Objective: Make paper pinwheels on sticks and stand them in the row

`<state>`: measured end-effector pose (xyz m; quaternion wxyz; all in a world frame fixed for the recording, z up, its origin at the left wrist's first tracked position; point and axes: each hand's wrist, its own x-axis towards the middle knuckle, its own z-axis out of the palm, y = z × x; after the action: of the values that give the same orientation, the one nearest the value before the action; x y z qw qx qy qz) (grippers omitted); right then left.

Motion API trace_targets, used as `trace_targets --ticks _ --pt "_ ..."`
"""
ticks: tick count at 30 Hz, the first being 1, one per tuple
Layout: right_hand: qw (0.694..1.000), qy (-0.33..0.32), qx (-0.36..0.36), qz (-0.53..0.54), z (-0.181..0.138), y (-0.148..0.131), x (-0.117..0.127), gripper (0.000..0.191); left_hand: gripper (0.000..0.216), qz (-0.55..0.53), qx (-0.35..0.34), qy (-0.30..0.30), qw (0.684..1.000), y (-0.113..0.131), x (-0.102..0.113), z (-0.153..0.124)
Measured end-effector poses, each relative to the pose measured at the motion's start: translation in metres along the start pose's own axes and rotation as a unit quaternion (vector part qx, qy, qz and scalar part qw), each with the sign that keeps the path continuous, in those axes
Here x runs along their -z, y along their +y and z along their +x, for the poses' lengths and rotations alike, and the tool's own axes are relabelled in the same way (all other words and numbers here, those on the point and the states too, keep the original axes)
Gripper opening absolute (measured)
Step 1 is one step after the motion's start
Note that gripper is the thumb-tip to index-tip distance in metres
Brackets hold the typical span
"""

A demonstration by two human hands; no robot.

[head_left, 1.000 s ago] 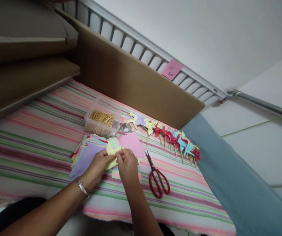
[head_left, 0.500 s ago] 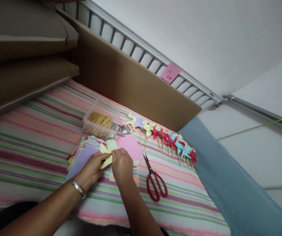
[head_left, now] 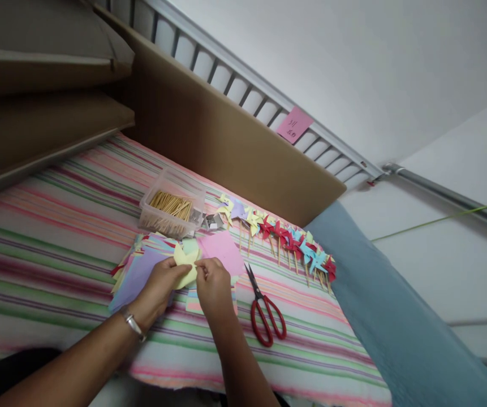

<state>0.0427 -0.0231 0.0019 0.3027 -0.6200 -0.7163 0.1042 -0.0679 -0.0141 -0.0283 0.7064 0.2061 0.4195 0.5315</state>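
A pale yellow paper pinwheel (head_left: 185,258), partly folded, is held between my two hands above the coloured paper. My left hand (head_left: 163,284) pinches it from the left, thumb on top. At its right edge the fingers of my right hand (head_left: 213,285) are pinched together on the paper. Beneath and to the left lies a stack of coloured paper sheets (head_left: 135,274), purple on top. A pink sheet (head_left: 223,251) lies just beyond my right hand. Scissors with red handles (head_left: 264,311) rest to the right, blades partly apart.
A clear plastic box (head_left: 171,203) of wooden sticks stands behind the paper, with small metallic pieces (head_left: 212,222) beside it. Finished pinwheels (head_left: 281,234) on sticks lie in a row at the back right. A cardboard panel (head_left: 226,141) stands behind; folded cardboard (head_left: 48,118) is at left.
The yellow paper has turned and shows more of its face. My right hand has shifted slightly right, its fingertips now at the paper's right edge. The view has moved slightly.
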Motion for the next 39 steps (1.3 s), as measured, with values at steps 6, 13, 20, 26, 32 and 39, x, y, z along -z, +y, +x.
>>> trace_targets --ticks 6,13,20,26,32,39 --pt "0.999 0.026 0.025 0.034 -0.003 0.001 0.003 0.023 0.026 0.031 -0.03 0.011 0.999 -0.003 -0.001 -0.001" --pt "0.958 -0.049 -0.177 0.219 0.003 0.011 0.0 0.015 0.025 0.048 -0.036 0.023 0.998 -0.004 -0.002 -0.002" --pt "0.957 -0.051 -0.228 0.17 0.013 0.045 0.008 0.022 0.029 0.029 -0.015 0.007 0.999 0.001 0.001 -0.003" --pt "0.979 -0.04 -0.197 -0.019 0.019 0.08 0.011 0.024 0.026 0.018 -0.023 0.017 0.999 0.009 0.003 0.0" --pt "0.98 -0.081 -0.105 -0.151 0.021 0.079 0.004 0.034 0.025 0.021 -0.021 0.028 0.999 0.009 0.005 0.0" --pt "0.973 -0.141 -0.081 -0.164 0.022 0.092 0.004 0.027 0.025 0.031 -0.022 0.035 0.999 0.01 0.005 0.002"
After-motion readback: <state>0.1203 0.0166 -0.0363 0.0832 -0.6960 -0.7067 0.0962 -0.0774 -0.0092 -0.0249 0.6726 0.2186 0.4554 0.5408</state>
